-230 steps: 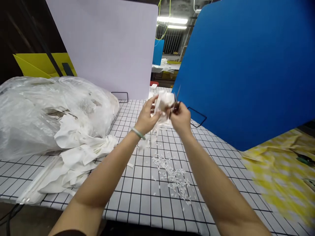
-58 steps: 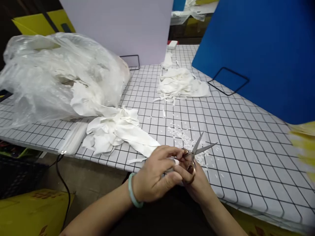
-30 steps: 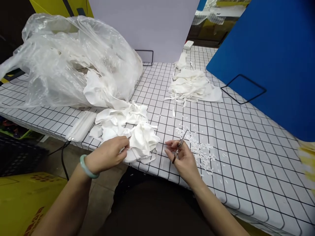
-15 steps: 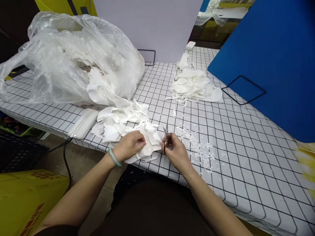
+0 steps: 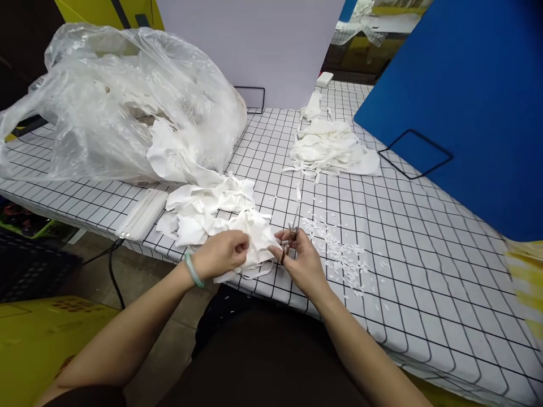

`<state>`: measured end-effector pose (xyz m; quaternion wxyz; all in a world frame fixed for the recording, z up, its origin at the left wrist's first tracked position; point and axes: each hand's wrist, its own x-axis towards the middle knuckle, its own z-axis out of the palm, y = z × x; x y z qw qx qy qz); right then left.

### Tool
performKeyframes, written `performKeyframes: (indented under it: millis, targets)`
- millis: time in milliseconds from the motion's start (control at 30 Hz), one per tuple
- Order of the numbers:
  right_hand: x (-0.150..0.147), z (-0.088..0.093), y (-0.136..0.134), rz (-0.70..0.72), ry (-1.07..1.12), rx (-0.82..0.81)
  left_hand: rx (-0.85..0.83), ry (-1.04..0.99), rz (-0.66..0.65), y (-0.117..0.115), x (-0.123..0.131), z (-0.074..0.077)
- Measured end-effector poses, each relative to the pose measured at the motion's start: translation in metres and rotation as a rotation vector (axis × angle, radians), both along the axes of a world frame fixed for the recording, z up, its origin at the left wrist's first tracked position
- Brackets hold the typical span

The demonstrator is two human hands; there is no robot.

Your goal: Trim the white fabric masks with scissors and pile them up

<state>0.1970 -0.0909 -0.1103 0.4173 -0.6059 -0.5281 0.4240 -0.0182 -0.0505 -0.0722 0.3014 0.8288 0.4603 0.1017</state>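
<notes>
My left hand [image 5: 220,253] is closed on a crumpled white fabric piece [image 5: 250,234] at the near edge of the gridded table [image 5: 424,237]. My right hand [image 5: 299,261] grips small scissors [image 5: 292,237], blades pointing away from me, and its fingertips touch the same white piece. The two hands are close together. A loose heap of white fabric pieces [image 5: 203,206] lies just beyond my left hand.
A large clear plastic bag [image 5: 106,102] of white fabric fills the table's left. A second pile of white pieces [image 5: 328,150] lies farther back. Small white trimmings [image 5: 339,251] are scattered right of my hands. A blue board [image 5: 458,96] and a white board [image 5: 254,45] stand behind.
My left hand moved from the scissors to the fabric heap and took hold of a white piece. My right hand brought the scissors left to meet it.
</notes>
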Motion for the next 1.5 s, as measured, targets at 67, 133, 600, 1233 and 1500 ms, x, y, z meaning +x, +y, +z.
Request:
performKeyframes:
  millis: [67,133,600,1233,1500]
  targets:
    - [0.003,-0.001,0.004,0.022,-0.123,-0.05,0.084,-0.015,0.073,0.006,-0.006,0.003]
    - [0.003,0.003,0.005,0.083,-0.14,-0.074,0.204,-0.031,0.117,0.014,-0.011,0.004]
    - [0.048,0.044,-0.071,0.407,0.268,-0.305,0.285,0.013,-0.241,0.061,0.009,-0.024]
    - [0.04,-0.005,-0.069,-0.124,0.413,-0.186,0.349,0.189,-0.309,0.055,-0.006,-0.016]
    - [0.029,-0.005,-0.071,-0.195,0.159,-0.005,0.406,0.08,-0.333,0.073,0.005,0.006]
